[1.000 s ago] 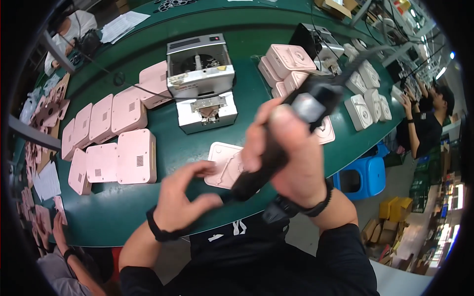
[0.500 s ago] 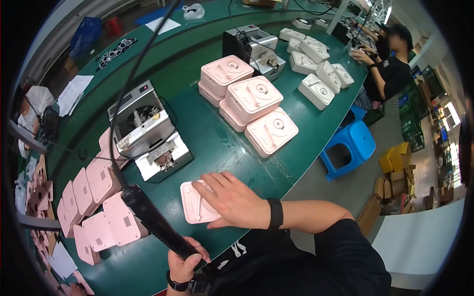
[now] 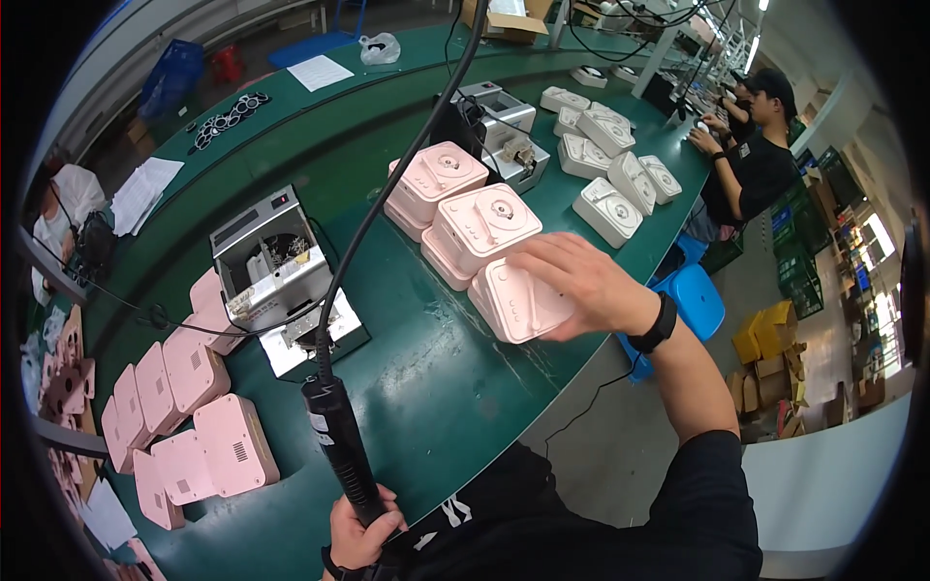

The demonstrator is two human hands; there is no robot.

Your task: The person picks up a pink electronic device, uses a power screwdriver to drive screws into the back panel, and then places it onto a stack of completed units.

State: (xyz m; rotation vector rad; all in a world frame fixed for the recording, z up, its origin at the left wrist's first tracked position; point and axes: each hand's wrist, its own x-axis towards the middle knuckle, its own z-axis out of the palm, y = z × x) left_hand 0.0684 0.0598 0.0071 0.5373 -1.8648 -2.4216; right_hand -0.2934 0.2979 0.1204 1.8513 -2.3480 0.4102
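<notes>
My left hand (image 3: 363, 531) is wrapped round the lower end of a black corded electric screwdriver (image 3: 337, 441), which stands nearly upright over the near bench edge. My right hand (image 3: 593, 289) reaches forward, its fingers curved over a pink plastic housing (image 3: 519, 308) at the near end of the pink group. The hand covers much of that housing's top and right side; it appears to rest on another, though I cannot see fully beneath. Touching it behind is a stacked pink housing (image 3: 487, 221) with a round recess and metal centre.
A silver screw-feeder machine (image 3: 271, 257) stands left of centre, a second feeder (image 3: 509, 136) farther back. Pink housings (image 3: 232, 445) lie back-up at left. White housings (image 3: 608, 211) sit at right. A co-worker (image 3: 756, 155) works beyond them. A blue stool (image 3: 693, 300) stands beside the bench.
My right hand has carried the pink housing from the near bench forward and right to the pink stacks. The screwdriver in my left hand has swung more upright.
</notes>
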